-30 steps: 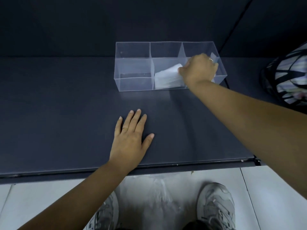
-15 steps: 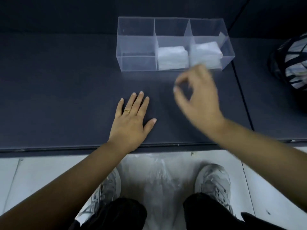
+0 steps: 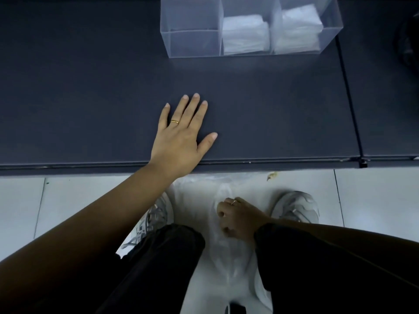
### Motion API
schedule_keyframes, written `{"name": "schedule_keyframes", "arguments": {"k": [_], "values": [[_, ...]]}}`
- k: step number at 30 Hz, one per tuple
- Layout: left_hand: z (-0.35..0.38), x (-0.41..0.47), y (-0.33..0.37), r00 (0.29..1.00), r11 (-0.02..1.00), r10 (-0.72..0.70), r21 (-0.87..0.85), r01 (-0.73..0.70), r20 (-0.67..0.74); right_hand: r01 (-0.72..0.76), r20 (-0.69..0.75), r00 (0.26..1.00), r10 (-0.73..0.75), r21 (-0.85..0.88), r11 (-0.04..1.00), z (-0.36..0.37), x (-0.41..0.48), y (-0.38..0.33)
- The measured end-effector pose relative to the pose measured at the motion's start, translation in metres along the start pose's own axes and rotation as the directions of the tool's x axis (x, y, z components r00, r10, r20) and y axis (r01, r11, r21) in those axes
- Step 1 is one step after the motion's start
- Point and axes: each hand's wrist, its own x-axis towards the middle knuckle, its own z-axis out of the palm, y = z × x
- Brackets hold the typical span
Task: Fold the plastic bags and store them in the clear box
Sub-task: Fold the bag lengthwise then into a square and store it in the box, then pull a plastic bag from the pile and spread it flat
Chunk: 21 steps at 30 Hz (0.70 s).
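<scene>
A clear box (image 3: pixel 192 44) with three compartments stands at the back of the dark table (image 3: pixel 90 87). Its left compartment holds nothing; a folded white plastic bag (image 3: pixel 246 36) fills the middle one and another folded bag (image 3: pixel 297 30) the right one. My left hand (image 3: pixel 181 137) lies flat on the table near its front edge, fingers straight. Down between my legs, my right hand (image 3: pixel 235 217) curls its fingers into a loose clear plastic bag (image 3: pixel 226 257) lying on the floor.
The table's front edge (image 3: pixel 272 163) runs across the view, with a seam (image 3: pixel 349 91) to a second panel at the right. White floor tiles (image 3: pixel 374 196) lie below, with my two grey shoes on either side of the bag. A dark object (image 3: pixel 408 41) sits at the far right.
My right hand left the box, drew back over the table and dropped to the floor, where it now grips a loose bag. The view tilted down. My left hand stayed put.
</scene>
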Motion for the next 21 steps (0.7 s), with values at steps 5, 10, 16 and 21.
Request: {"name": "schedule_keyframes", "arguments": {"k": [5, 10, 16, 21], "values": [[-0.004, -0.001, 0.002, 1.0, 1.0, -0.007, -0.016, 0.007, 0.018, -0.115, -0.116, 0.978, 0.173, 0.394, 0.912, -0.032, -0.017, 0.002], [-0.038, -0.001, 0.005, 0.965, 0.788, -0.071, -0.579, 0.211, 0.254, -0.088, -0.37, 0.819, 0.439, 0.675, 0.733, -0.112, -0.042, 0.0], [-0.083, 0.009, 0.036, 0.879, 0.298, 0.092, -0.855, 0.424, 0.467, -0.08, -0.473, 0.586, 0.658, 0.775, 0.627, -0.19, -0.029, 0.036], [-0.081, 0.011, 0.027, 0.928, 0.336, -0.055, -0.868, 0.365, 0.369, -0.1, -0.297, 0.648, 0.701, 0.88, 0.465, -0.224, -0.033, 0.072]]}}
